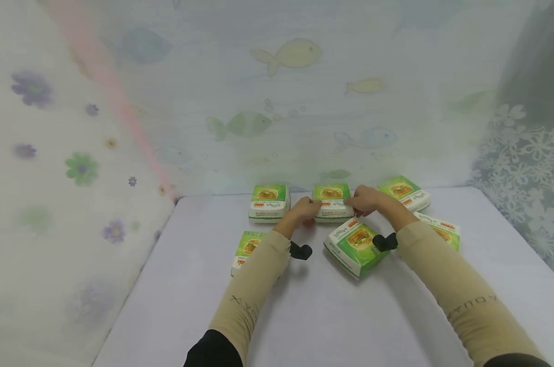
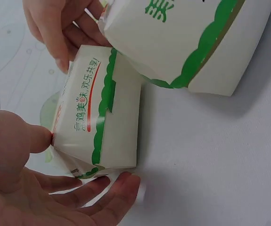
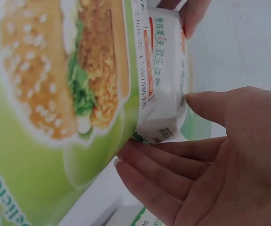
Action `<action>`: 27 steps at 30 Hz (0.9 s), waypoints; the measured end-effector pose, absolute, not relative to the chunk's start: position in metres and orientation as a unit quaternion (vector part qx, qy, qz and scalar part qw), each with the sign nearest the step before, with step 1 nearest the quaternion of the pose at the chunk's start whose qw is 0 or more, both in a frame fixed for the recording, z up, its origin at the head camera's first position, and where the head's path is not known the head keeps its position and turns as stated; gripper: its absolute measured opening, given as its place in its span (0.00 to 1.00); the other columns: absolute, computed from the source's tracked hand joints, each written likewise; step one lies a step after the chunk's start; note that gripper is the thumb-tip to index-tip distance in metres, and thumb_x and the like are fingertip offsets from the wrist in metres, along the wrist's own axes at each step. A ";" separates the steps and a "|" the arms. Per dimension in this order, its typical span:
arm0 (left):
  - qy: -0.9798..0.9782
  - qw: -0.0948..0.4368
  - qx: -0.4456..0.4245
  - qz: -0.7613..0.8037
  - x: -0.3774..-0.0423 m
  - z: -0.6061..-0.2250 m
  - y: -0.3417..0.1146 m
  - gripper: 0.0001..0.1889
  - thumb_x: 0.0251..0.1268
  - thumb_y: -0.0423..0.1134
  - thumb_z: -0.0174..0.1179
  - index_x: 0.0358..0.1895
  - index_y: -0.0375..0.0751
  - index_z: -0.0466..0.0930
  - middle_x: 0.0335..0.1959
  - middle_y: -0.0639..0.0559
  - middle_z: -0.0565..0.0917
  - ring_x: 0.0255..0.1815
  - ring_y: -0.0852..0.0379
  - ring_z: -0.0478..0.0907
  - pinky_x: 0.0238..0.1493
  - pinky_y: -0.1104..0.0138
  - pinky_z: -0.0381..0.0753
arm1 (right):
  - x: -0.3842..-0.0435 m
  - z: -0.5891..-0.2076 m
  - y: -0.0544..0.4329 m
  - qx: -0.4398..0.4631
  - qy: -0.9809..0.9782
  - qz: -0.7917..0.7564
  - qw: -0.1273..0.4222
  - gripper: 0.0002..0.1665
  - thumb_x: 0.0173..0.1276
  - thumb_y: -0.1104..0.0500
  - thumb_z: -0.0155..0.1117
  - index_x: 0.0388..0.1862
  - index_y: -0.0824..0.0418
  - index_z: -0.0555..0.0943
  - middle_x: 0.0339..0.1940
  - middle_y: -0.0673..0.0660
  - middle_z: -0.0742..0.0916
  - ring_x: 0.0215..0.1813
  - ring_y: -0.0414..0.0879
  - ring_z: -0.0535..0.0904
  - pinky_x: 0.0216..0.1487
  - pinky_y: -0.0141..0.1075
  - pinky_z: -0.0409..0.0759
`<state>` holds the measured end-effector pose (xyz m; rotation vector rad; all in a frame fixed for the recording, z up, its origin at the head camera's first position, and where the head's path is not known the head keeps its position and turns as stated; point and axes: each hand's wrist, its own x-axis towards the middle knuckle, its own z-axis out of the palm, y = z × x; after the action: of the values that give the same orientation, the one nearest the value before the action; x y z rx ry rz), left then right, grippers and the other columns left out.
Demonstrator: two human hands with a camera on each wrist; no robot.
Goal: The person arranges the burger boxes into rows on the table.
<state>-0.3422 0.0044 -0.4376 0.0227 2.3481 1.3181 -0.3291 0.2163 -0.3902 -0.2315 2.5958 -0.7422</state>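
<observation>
A green-and-white burger box (image 1: pixel 332 192) lies at the back middle of the table, between both hands. My left hand (image 1: pixel 306 210) grips its left end; in the left wrist view the thumb presses the upper edge and the fingers (image 2: pixel 121 193) curl along the end and lower side. From the other end my right hand (image 1: pixel 367 200) holds the same box, its thumb on top and its fingers (image 3: pixel 159 167) at the lower edge. Just in front, another burger box (image 1: pixel 357 245) sits turned at an angle, beneath the right wrist and partly covering the held box in the right wrist view.
To the left stands a matching box (image 1: pixel 268 205), with one more box (image 1: pixel 246 247) nearer, partly behind the left sleeve. Over on the right are a box (image 1: pixel 405 192) and a box (image 1: pixel 444 232) partly hidden by the right arm. A patterned curtain (image 1: pixel 240 153) hangs behind the white table (image 1: pixel 166 306).
</observation>
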 end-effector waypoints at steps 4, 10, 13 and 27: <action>0.838 0.224 0.003 0.497 -0.343 -0.435 0.007 0.29 0.83 0.51 0.46 0.72 0.30 0.64 0.50 0.43 0.77 0.44 0.49 0.78 0.53 0.56 0.83 | -0.330 -0.386 0.215 -0.077 0.939 -0.262 0.210 0.27 0.83 0.53 0.48 0.47 0.78 0.80 0.40 0.69 0.87 0.47 0.60 0.86 0.49 0.46 0.87; 0.836 0.213 -0.012 0.505 -0.343 -0.435 0.010 0.26 0.83 0.50 0.46 0.69 0.31 0.67 0.48 0.43 0.77 0.45 0.47 0.78 0.52 0.56 0.84 | -0.331 -0.387 0.215 -0.074 0.935 -0.274 0.215 0.28 0.84 0.52 0.46 0.52 0.79 0.78 0.46 0.71 0.85 0.52 0.62 0.85 0.51 0.47 0.86; 0.840 0.212 -0.015 0.499 -0.344 -0.436 0.011 0.25 0.83 0.50 0.46 0.68 0.32 0.67 0.48 0.43 0.76 0.45 0.48 0.77 0.53 0.56 0.84 | -0.331 -0.388 0.215 -0.063 0.931 -0.285 0.221 0.28 0.84 0.52 0.46 0.54 0.80 0.76 0.48 0.71 0.84 0.54 0.63 0.84 0.53 0.48 0.85; 0.861 0.203 0.019 0.467 -0.333 -0.414 -0.005 0.40 0.81 0.57 0.47 0.82 0.32 0.47 0.78 0.37 0.61 0.68 0.42 0.72 0.60 0.53 0.81 | -0.314 -0.376 0.228 -0.103 0.933 -0.262 0.225 0.34 0.84 0.51 0.45 0.66 0.83 0.68 0.61 0.78 0.79 0.57 0.66 0.83 0.53 0.51 0.85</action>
<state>-0.3329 -0.0048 -0.4142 0.0529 2.4019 1.3028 -0.3136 0.2281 -0.3756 -0.2833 2.5741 -0.7219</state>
